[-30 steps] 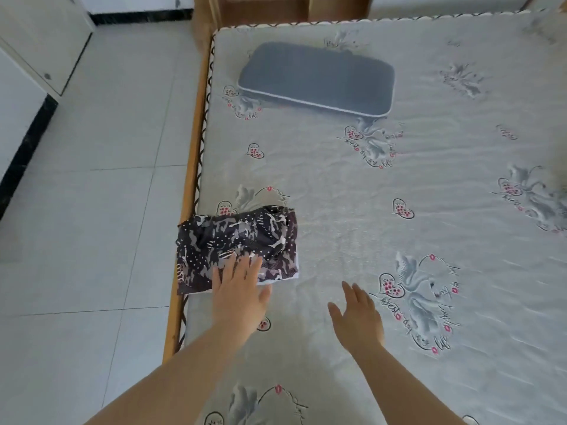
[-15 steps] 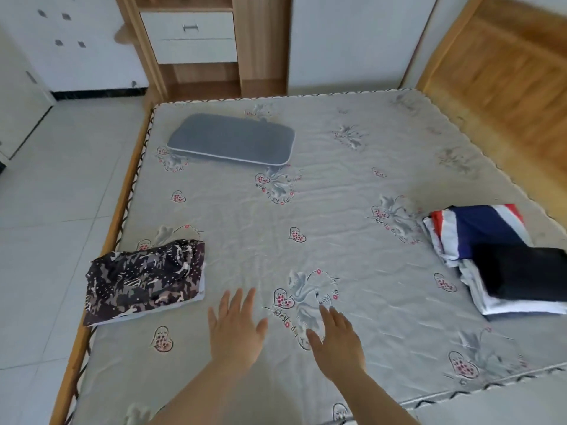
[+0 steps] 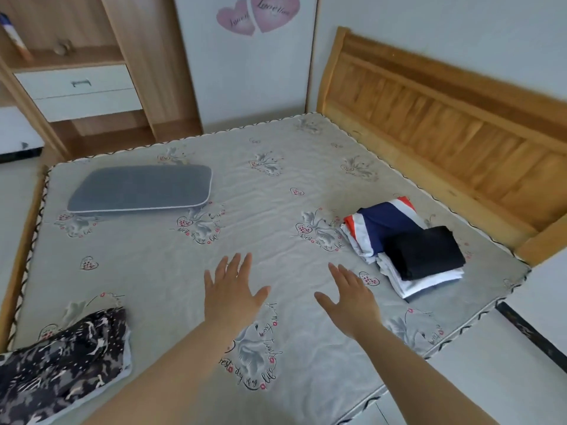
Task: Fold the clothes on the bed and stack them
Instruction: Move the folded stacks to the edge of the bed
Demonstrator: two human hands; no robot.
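A folded dark camouflage-patterned garment lies at the near left corner of the bed. On the right side sits a stack of folded clothes: a blue, white and red piece, a white one under it, and a black piece on top. My left hand hovers over the middle of the mattress with fingers spread, holding nothing. My right hand is beside it, also spread and empty, a short way left of the stack.
A flat grey pillow lies at the far left of the mattress. A wooden headboard runs along the right. A wooden cabinet with white drawers stands beyond the bed's far edge. Tiled floor borders the bed's left and near sides.
The view has swung right from the camouflage garment toward the stack. My left hand has left the camouflage garment, and both hands have moved rightward over the mattress.
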